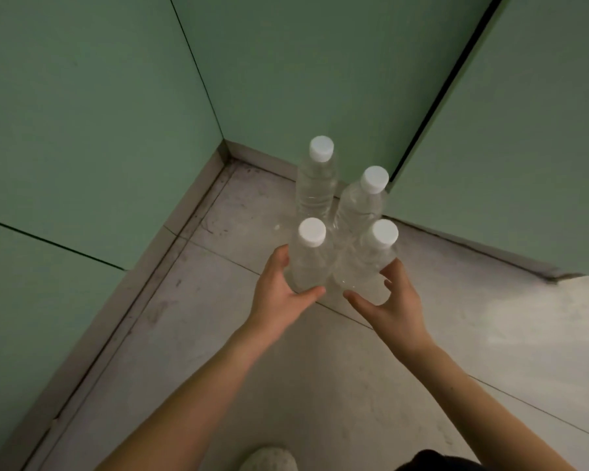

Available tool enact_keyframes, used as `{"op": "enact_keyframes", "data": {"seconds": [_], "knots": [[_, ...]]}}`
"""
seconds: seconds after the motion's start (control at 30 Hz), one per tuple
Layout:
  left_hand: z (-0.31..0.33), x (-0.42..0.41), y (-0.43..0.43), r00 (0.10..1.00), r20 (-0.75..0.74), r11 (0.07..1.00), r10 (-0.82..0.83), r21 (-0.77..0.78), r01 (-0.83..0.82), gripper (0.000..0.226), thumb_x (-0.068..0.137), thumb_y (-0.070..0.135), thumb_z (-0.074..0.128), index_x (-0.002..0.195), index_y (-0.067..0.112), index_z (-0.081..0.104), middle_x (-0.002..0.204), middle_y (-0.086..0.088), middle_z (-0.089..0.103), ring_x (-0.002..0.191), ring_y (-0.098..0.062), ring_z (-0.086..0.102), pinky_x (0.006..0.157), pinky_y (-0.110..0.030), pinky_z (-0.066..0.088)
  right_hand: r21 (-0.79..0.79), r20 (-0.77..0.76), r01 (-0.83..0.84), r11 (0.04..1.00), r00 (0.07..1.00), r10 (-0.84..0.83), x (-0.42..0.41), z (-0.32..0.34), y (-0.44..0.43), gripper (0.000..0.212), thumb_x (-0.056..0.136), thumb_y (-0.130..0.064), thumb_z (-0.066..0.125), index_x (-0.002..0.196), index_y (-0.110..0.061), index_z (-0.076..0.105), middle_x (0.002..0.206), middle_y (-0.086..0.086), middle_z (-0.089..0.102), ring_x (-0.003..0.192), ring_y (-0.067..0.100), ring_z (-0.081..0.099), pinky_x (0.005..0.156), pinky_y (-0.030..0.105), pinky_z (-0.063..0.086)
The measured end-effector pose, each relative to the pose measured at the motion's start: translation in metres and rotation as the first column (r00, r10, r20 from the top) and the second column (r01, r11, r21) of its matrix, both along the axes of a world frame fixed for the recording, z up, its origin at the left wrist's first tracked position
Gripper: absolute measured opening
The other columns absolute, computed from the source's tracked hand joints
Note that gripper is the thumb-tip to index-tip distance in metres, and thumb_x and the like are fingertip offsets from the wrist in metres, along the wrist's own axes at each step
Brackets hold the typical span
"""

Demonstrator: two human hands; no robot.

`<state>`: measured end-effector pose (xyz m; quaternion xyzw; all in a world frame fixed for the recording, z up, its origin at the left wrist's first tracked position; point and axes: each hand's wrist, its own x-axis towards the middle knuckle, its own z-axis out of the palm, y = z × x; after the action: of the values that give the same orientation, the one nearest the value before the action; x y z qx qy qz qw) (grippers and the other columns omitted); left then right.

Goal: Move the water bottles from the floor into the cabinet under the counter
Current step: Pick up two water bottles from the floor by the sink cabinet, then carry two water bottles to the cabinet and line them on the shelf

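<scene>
Fingers (281, 257) of left hand (279, 294) curled round near-left bottle (308, 263), right hand (397, 305) fingers curled round near-right bottle (366, 266), both upright on floor (218, 334)

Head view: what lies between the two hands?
Head view: near-left bottle and near-right bottle, side by side, between left hand and right hand.

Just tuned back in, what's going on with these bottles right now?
Four capped water bottles stand upright on the floor in a corner of green cabinet fronts. The person's left hand grips the near left bottle, and the right hand curls round the near right bottle; neither looks lifted. The rear left bottle and rear right bottle are untouched. None is in a cabinet yet.
</scene>
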<state>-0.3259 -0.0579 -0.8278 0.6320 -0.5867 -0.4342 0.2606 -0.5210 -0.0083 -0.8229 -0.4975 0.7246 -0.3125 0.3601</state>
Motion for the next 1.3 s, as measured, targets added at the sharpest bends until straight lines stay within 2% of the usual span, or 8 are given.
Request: {"op": "enact_keyframes", "data": {"seconds": [0.17, 0.27, 0.4, 0.53, 0.73, 0.9, 1.0, 1.3], "knots": [[0.001, -0.008, -0.012, 0.998, -0.058, 1.000, -0.013, 0.002, 0.013, 0.075, 0.059, 0.038, 0.088, 0.121, 0.041, 0.045, 0.113, 0.019, 0.065, 0.108, -0.002, 0.063, 0.090, -0.024, 0.052, -0.052, 0.103, 0.096, 0.994, 0.991, -0.090, 0.014, -0.002, -0.014, 0.073, 0.074, -0.026, 0.086, 0.135, -0.021, 0.046, 0.122, -0.012, 0.059, 0.112, 0.003, 0.054, 0.084, -0.003, 0.037], [0.007, -0.011, -0.009, 0.997, -0.069, 0.999, 0.035, -0.004, -0.035, 0.066, 0.059, 0.031, 0.092, 0.113, 0.033, 0.053, 0.097, 0.024, 0.068, 0.093, 0.011, 0.064, 0.077, -0.009, 0.050, -0.076, 0.142, 0.147, 0.986, 0.981, -0.135, 0.019, 0.002, -0.013, 0.067, 0.075, -0.021, 0.086, 0.131, -0.018, 0.050, 0.116, -0.013, 0.063, 0.105, -0.001, 0.058, 0.082, -0.002, 0.040], [0.032, -0.007, 0.023, 0.996, -0.043, 0.996, 0.080, 0.049, -0.078, 0.058, 0.055, 0.036, 0.090, 0.102, 0.034, 0.057, 0.090, 0.019, 0.071, 0.085, 0.006, 0.067, 0.075, -0.023, 0.057, -0.074, 0.194, 0.196, 0.978, 0.965, -0.179, 0.026, 0.032, 0.017, 0.057, 0.076, -0.011, 0.084, 0.124, -0.018, 0.055, 0.107, -0.027, 0.060, 0.099, -0.016, 0.059, 0.078, 0.001, 0.044], [0.098, -0.001, 0.069, 0.998, -0.040, 0.988, 0.055, 0.147, -0.048, 0.060, 0.056, 0.027, 0.092, 0.106, 0.031, 0.060, 0.095, 0.016, 0.072, 0.089, 0.001, 0.069, 0.078, -0.024, 0.057, -0.020, 0.239, 0.204, 0.979, 0.952, -0.193, 0.029, 0.099, 0.067, 0.050, 0.076, -0.013, 0.084, 0.116, -0.025, 0.057, 0.103, -0.026, 0.064, 0.100, -0.008, 0.062, 0.079, 0.004, 0.045], [0.270, 0.014, 0.112, 0.999, -0.036, 0.961, 0.031, 0.275, -0.020, 0.054, 0.058, 0.027, 0.092, 0.103, 0.028, 0.062, 0.091, 0.018, 0.072, 0.089, 0.001, 0.068, 0.079, -0.021, 0.055, 0.072, 0.275, 0.150, 0.986, 0.947, -0.164, 0.024, 0.267, 0.121, 0.058, 0.077, -0.009, 0.083, 0.113, -0.043, 0.052, 0.113, -0.022, 0.064, 0.106, -0.006, 0.062, 0.085, 0.006, 0.044], [0.462, 0.017, 0.130, 0.999, -0.017, 0.959, 0.032, 0.281, -0.026, 0.048, 0.062, 0.026, 0.091, 0.096, 0.040, 0.060, 0.090, 0.024, 0.070, 0.087, 0.009, 0.062, 0.079, -0.011, 0.048, 0.092, 0.265, 0.118, 0.989, 0.954, -0.139, 0.018, 0.448, 0.143, 0.043, 0.075, -0.012, 0.085, 0.109, -0.023, 0.060, 0.100, -0.020, 0.069, 0.098, 0.001, 0.065, 0.084, 0.010, 0.046], [0.590, 0.018, 0.141, 0.999, -0.052, 0.969, 0.010, 0.248, 0.003, 0.049, 0.065, 0.020, 0.090, 0.101, 0.037, 0.062, 0.091, 0.023, 0.069, 0.085, 0.015, 0.060, 0.072, -0.003, 0.045, 0.055, 0.262, 0.119, 0.991, 0.956, -0.130, 0.019, 0.572, 0.150, 0.049, 0.075, -0.017, 0.086, 0.117, -0.017, 0.061, 0.107, -0.019, 0.069, 0.103, 0.002, 0.065, 0.088, 0.016, 0.048], [0.853, 0.034, 0.163, 0.978, -0.198, 0.997, 0.062, 0.045, -0.054, 0.043, 0.071, 0.020, 0.086, 0.103, 0.036, 0.063, 0.091, 0.022, 0.072, 0.083, 0.003, 0.068, 0.067, -0.009, 0.049, -0.146, 0.323, 0.108, 0.983, 0.945, -0.056, 0.026, 0.842, 0.153, 0.049, 0.076, -0.005, 0.084, 0.118, -0.014, 0.061, 0.105, -0.008, 0.073, 0.096, 0.002, 0.069, 0.079, 0.011, 0.050]]}}
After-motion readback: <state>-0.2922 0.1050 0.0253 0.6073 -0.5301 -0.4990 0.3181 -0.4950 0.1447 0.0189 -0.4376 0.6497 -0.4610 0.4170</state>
